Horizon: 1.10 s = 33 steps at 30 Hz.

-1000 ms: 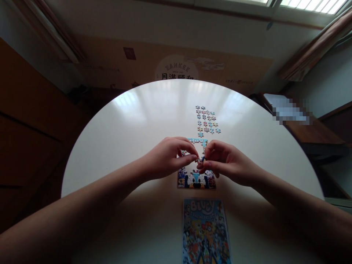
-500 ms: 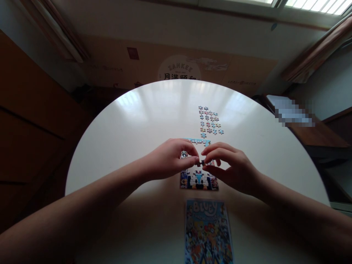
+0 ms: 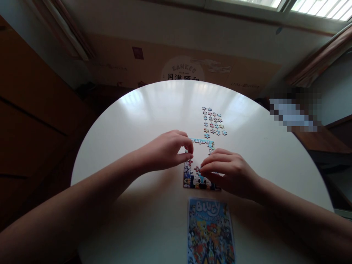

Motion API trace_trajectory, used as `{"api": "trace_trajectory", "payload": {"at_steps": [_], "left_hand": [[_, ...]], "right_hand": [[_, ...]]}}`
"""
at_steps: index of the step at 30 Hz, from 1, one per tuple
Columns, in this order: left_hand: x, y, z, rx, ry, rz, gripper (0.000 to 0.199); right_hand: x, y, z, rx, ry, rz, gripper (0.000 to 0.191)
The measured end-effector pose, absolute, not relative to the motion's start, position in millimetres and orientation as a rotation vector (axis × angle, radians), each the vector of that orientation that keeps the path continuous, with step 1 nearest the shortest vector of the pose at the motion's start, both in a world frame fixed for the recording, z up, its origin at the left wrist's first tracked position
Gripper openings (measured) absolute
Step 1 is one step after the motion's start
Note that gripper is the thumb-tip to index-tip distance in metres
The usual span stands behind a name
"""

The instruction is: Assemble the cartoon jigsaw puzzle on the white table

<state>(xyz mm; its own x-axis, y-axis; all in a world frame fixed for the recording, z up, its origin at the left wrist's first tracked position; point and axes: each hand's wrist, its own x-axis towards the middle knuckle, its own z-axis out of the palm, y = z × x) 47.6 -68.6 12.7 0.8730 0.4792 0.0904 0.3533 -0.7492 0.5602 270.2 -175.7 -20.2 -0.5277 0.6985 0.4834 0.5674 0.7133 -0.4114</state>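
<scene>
A partly assembled puzzle (image 3: 202, 182) lies on the white table, its frame and lower part filled and its middle bare. My left hand (image 3: 176, 148) is over its left edge, thumb and fingertips closed together; whatever they hold, if anything, is too small to make out. My right hand (image 3: 231, 169) covers the right side, with its fingertips pinched at a small dark piece (image 3: 197, 169) just above the filled lower part. Loose pieces (image 3: 211, 125) lie in rows beyond the puzzle.
A colourful Bluey picture sheet (image 3: 211, 231) lies on the round white table (image 3: 123, 135) nearer to me. Past the table's right edge stands a brown wooden surface (image 3: 324, 137) with a blurred pale item. Printed cardboard (image 3: 110, 55) lines the wall.
My hands have moved apart. The left one went slightly up and left, while the right one came down toward the filled lower part. The view has shifted a little.
</scene>
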Motion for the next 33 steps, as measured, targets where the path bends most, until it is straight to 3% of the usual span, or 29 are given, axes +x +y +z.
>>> {"api": "trace_trajectory", "payload": {"at_steps": [33], "left_hand": [[42, -60, 10, 2.535, 0.492, 0.232, 0.008]], "right_hand": [[274, -171, -27, -1.125, -2.200, 0.246, 0.009]]}}
